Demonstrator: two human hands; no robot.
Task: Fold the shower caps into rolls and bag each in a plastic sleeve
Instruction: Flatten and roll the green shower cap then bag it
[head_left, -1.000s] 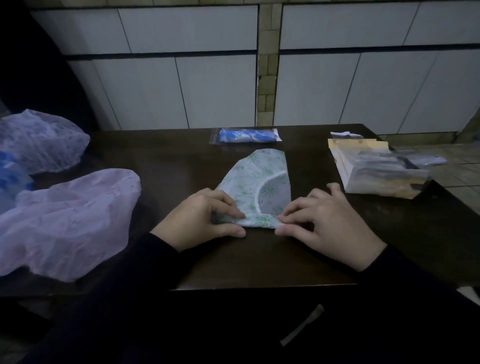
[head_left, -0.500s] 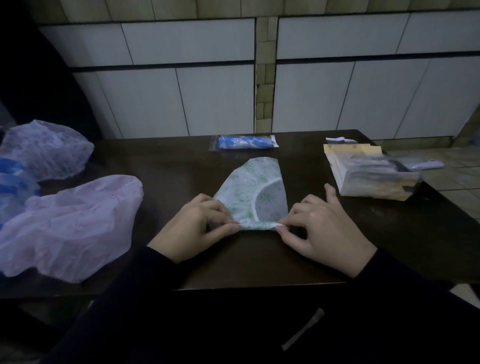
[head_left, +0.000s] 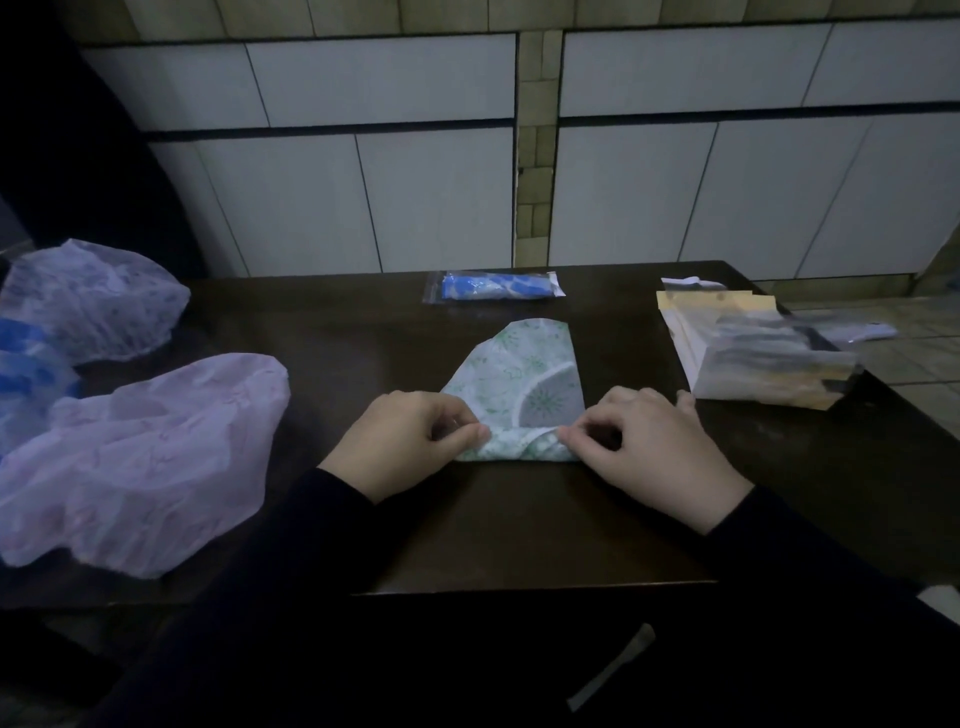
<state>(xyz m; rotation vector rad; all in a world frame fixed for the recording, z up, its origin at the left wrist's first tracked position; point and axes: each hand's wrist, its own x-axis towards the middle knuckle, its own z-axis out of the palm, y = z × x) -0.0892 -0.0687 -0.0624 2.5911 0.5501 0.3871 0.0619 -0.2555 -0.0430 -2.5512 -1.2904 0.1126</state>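
Hands in dark sleeves are laid on the dark brown wooden table (head_left: 519, 519), close to its near edge. The left hand (head_left: 402, 441) is turned palm down, and its thumb and fingertips are pinched on the left end of the thin white shower cap with green flower prints (head_left: 519, 379). The right hand (head_left: 649, 447) is also held palm down, with its fingers curled and pinched on the right end of the same cap. Between the two hands the cap's near edge is seen turned up into a small, soft roll. The rest of the cap is spread flat toward the far edge, in a folded shape with a rounded top and a pale curved band across it.

Near the far edge a rolled blue and white cap is seen, already packed in a clear plastic sleeve (head_left: 493, 286). By the right edge a stack of shiny clear sleeves with yellow backing (head_left: 753, 353) is kept. At the left edge a big crinkly pale purple cap (head_left: 140, 457) is laid loose, with another pale purple cap (head_left: 93, 299) puffed up behind it and something blue (head_left: 26, 364) between them. White wall tiles (head_left: 415, 197) are seen behind the table.
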